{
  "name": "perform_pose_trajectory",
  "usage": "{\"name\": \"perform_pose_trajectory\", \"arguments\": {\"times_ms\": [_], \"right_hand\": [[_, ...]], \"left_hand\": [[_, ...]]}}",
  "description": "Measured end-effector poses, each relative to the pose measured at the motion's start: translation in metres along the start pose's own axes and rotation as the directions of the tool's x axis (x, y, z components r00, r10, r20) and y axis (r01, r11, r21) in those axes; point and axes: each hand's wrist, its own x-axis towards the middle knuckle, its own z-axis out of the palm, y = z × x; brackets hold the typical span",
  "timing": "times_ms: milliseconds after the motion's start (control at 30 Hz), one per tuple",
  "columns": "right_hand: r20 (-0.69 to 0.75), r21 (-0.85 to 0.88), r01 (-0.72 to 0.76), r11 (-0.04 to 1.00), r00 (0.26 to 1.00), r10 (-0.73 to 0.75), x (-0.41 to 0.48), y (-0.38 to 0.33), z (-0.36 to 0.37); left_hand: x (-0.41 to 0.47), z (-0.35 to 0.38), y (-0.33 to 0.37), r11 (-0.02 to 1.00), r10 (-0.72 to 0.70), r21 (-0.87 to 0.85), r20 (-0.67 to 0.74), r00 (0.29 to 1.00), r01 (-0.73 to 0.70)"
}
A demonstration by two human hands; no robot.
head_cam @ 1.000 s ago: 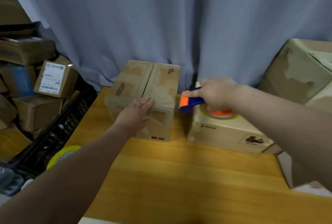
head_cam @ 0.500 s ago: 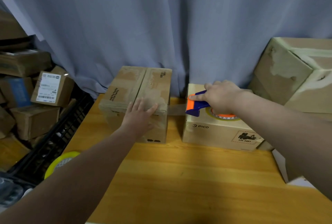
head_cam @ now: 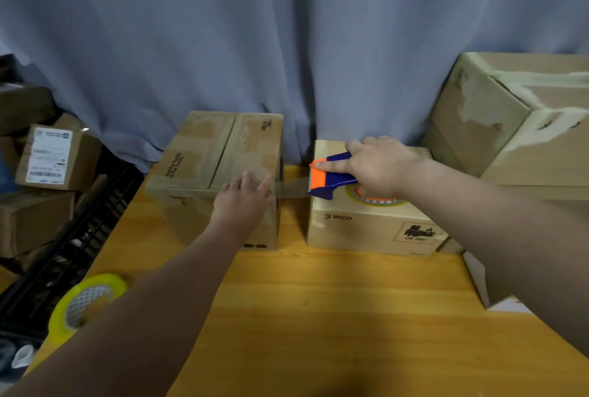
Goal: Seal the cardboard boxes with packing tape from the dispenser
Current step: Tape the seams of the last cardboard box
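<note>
Left hand (head_cam: 242, 202) lies flat, fingers straight, on the near top edge of the brown cardboard box (head_cam: 216, 154), close to its right corner. Right hand (head_cam: 379, 167) grips the tape dispenser (head_cam: 331, 178), fingers curled round the blue handle, one finger laid along the orange head.

The dispenser has a blue body, an orange head with a toothed edge, and a roll with an orange core. It is held over the top of the PICO box (head_cam: 366, 227); contact cannot be determined.

A translucent brownish tape strip (head_cam: 291, 187) spans the gap between the two boxes, from the dispenser head to the brown box's right edge at the left fingertips.

The brown box stands at the back of the wooden table (head_cam: 318, 301), against the curtain (head_cam: 287, 46). Its top flaps are closed, with a centre seam, black print and pale torn patches.
</note>
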Motion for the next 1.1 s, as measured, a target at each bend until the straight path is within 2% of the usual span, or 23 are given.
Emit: {"name": "perform_pose_trajectory", "arguments": {"times_ms": [100, 333, 467, 567, 667, 900, 1033, 1100], "right_hand": [[-0.023, 0.042, 0.004, 0.999, 1.0, -0.003, -0.014, 0.011, 0.009], [0.048, -0.054, 0.023, 0.998, 0.999, -0.021, -0.019, 0.005, 0.017], [0.277, -0.079, -0.031, 0.996, 0.959, 0.052, 0.009, -0.017, 0.007], [0.468, -0.072, -0.074, 0.995, 0.878, 0.099, 0.039, -0.039, 0.002], [0.582, -0.043, -0.101, 0.994, 0.806, 0.107, 0.061, -0.055, 0.002], [0.628, 0.017, -0.045, 0.999, 0.778, 0.024, 0.076, -0.067, 0.018], [0.657, -0.037, -0.002, 0.999, 0.753, 0.026, 0.063, -0.065, 0.042], [0.62, 0.056, -0.048, 0.997, 0.785, 0.003, 0.045, -0.058, 0.07]], "left_hand": [[0.003, 0.002, -0.002, 0.997, -0.037, -0.062, -0.028, 0.999, 0.036], [0.006, 0.007, 0.005, 0.992, -0.08, -0.1, -0.016, 0.997, 0.078], [0.007, 0.007, 0.006, 0.991, -0.096, -0.097, 0.0, 0.995, 0.096], [0.008, 0.007, 0.008, 0.989, -0.104, -0.102, 0.015, 0.994, 0.105], [0.007, 0.008, 0.008, 0.992, -0.095, -0.081, 0.006, 0.996, 0.095], [0.007, 0.007, 0.012, 0.996, -0.072, -0.043, 0.014, 0.997, 0.072], [0.005, 0.006, 0.008, 0.996, -0.071, -0.046, 0.001, 0.997, 0.071], [0.003, 0.007, 0.006, 0.997, -0.062, -0.038, 0.005, 0.998, 0.062]]}}
